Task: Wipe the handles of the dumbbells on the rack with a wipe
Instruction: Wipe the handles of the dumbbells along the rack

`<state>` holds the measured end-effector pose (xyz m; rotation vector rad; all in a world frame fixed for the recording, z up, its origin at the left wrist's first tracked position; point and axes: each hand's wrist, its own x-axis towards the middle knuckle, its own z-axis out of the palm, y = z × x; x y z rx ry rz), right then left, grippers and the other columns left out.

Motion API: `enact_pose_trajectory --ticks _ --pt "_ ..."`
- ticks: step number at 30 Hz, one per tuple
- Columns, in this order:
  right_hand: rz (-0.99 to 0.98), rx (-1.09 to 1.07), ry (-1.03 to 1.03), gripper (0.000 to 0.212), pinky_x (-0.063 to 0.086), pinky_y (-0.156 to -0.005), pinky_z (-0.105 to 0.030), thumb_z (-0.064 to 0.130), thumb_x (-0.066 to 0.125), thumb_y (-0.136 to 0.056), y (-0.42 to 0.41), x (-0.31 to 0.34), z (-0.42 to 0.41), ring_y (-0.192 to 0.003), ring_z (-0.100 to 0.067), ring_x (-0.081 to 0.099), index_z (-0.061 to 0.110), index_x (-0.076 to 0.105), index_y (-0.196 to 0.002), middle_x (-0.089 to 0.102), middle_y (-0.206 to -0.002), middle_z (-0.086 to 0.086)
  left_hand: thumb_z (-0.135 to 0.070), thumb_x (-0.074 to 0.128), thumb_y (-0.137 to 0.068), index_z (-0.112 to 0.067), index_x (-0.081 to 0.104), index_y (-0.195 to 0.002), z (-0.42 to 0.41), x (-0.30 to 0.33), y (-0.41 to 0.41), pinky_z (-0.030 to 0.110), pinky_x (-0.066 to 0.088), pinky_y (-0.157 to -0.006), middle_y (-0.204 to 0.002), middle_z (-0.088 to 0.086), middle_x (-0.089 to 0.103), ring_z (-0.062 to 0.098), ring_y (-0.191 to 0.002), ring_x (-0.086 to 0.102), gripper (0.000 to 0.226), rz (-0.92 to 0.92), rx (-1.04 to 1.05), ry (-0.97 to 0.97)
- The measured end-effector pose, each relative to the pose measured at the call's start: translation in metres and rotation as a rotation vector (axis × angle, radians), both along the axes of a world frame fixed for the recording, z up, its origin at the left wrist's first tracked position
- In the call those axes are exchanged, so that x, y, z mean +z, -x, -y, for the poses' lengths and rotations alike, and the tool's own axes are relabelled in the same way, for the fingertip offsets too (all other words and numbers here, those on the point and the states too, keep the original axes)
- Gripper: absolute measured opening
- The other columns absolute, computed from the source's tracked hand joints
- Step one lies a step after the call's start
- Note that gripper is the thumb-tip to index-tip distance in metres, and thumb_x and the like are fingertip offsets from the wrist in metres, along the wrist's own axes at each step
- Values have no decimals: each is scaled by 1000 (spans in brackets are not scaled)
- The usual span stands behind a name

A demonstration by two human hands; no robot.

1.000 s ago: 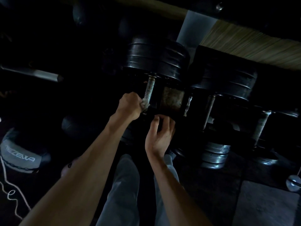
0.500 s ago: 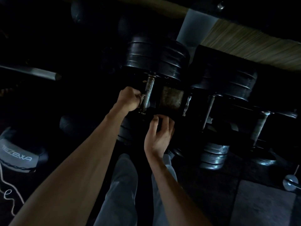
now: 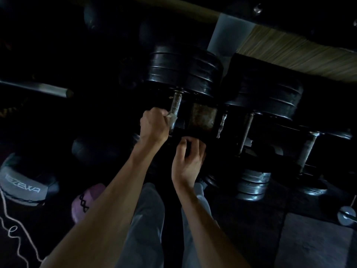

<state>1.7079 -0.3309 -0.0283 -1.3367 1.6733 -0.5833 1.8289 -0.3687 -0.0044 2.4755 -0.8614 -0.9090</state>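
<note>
In dim light, a black plate-loaded dumbbell (image 3: 183,72) lies on the dark rack, its worn metal handle (image 3: 176,105) running toward me. My left hand (image 3: 153,125) grips a pale wipe (image 3: 172,118) wrapped round the lower part of that handle. My right hand (image 3: 188,161) hovers just below, fingers curled with nothing seen in them, close to the near plates, which are lost in shadow. More handles (image 3: 246,130) (image 3: 309,147) stand to the right.
Silver plates (image 3: 253,186) sit low on the right. A steel bar (image 3: 44,88) juts in from the left. A grey padded bag (image 3: 23,186), a purple object (image 3: 85,202) and a white cord (image 3: 11,227) lie on the dark floor. My grey trousers show below.
My left hand slid up the handle with the wipe, then came back down a little. My right hand stayed in place below it.
</note>
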Motion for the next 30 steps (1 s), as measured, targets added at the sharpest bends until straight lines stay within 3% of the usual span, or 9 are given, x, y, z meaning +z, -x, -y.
enact_pose_trajectory --ticks 4,8,11,14,17,20,25,27,30 --pt "66 187 -222 50 44 -99 -17 43 58 -95 22 21 20 -126 -4 48 30 51 -142 51 -141 5 -18 60 -97 -14 74 -108 -16 18 16 20 57 -81 -98 -6 76 2 -88 71 18 -123 34 227" --pt "311 302 -351 66 45 -107 -24 24 62 -99 59 44 47 -135 -4 49 30 30 -156 50 -149 2 -14 67 -93 -11 74 -106 -27 35 48 6 49 -75 -94 -7 74 -7 -85 68 15 -202 11 340" --pt "381 293 -384 43 52 -91 -19 8 62 -98 88 65 67 -112 -4 67 11 55 -140 69 -125 -3 -12 70 -90 -11 73 -104 -27 42 70 7 50 -75 -91 -8 73 -7 -85 68 14 -322 57 363" --pt "359 243 -417 33 57 -81 -24 9 69 -93 116 77 78 -96 -8 72 12 64 -126 74 -108 -7 -14 71 -89 -12 72 -107 -24 48 94 12 53 -77 -94 -11 73 -3 -88 70 18 -401 64 382" --pt "323 259 -442 40 58 -88 -27 18 74 -90 143 83 86 -100 -10 71 22 64 -129 74 -108 -2 -17 71 -89 -12 71 -109 -14 51 123 19 56 -78 -94 -6 75 2 -88 71 20 -469 69 409" --pt "305 313 -427 23 57 -95 -37 28 72 -93 162 92 96 -103 -16 71 21 73 -114 75 -107 -3 -16 72 -89 -15 71 -108 -5 51 149 26 58 -75 -90 -4 76 7 -84 73 19 -492 81 429" --pt "138 155 -340 13 59 -86 -51 24 75 -88 190 87 103 -91 -26 73 17 73 -98 76 -93 -6 -20 72 -89 -14 69 -112 2 39 177 21 56 -78 -93 -7 75 1 -88 70 24 -409 49 466" --pt "78 40 -279 11 60 -77 -45 21 74 -87 195 80 108 -86 -26 73 18 72 -97 75 -86 -6 -19 67 -93 -13 69 -112 1 28 184 20 55 -85 -99 -9 73 0 -95 68 20 -283 63 475" --pt "40 -76 -166 15 54 -57 -17 28 73 -90 195 71 118 -74 -7 69 20 68 -102 72 -84 3 -20 55 -99 -14 67 -114 4 11 195 37 54 -90 -105 -3 71 14 -102 65 21 -98 116 440"
